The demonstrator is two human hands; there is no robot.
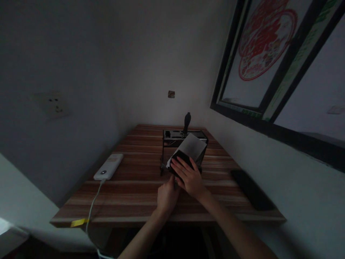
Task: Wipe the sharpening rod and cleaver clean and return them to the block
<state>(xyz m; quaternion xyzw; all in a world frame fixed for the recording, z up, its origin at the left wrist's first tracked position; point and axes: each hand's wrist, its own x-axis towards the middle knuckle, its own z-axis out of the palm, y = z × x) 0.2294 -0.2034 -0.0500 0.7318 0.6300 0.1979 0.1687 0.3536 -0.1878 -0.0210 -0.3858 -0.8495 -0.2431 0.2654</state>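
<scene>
A tilted panel, pale at its upper part, rests in front of a metal frame device on the table. A black piece covers the panel's lower end. My right hand lies over this black piece with its fingers stretched out flat. Just below and to the left, my left hand is closed, its thumb pointing up toward the black piece. Something small and dark shows beside its fingers, too dim to name. A black handle stands upright on top of the device.
The wood-grain table fits between two walls. At left lies a white power bank with a white cable hanging over the front edge, by yellow tape. A black phone-like slab lies at right, under a dark window frame.
</scene>
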